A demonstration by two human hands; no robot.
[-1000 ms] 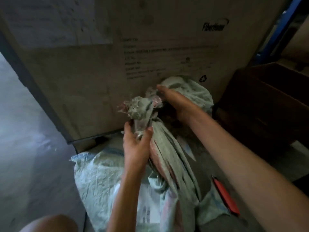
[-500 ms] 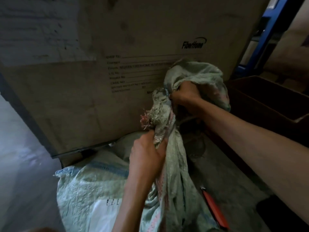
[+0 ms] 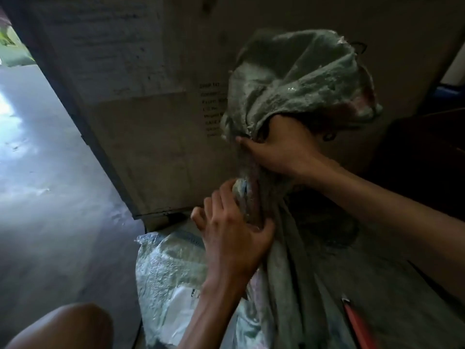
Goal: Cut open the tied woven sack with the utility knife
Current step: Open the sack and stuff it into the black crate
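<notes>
While left hand and right hand clutch the sack, the utility knife lies apart.

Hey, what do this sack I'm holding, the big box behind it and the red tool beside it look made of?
Sack: woven plastic, likely polypropylene, dull grey-green; coarse weave and frayed edge show. Box: matte brown cardboard, judging by printed shipping text and a pasted label. Red tool: seemingly smooth plastic casing; too dim to be sure.

Storeroom or warehouse, large printed cardboard carton, bare concrete floor, woven sack
</notes>
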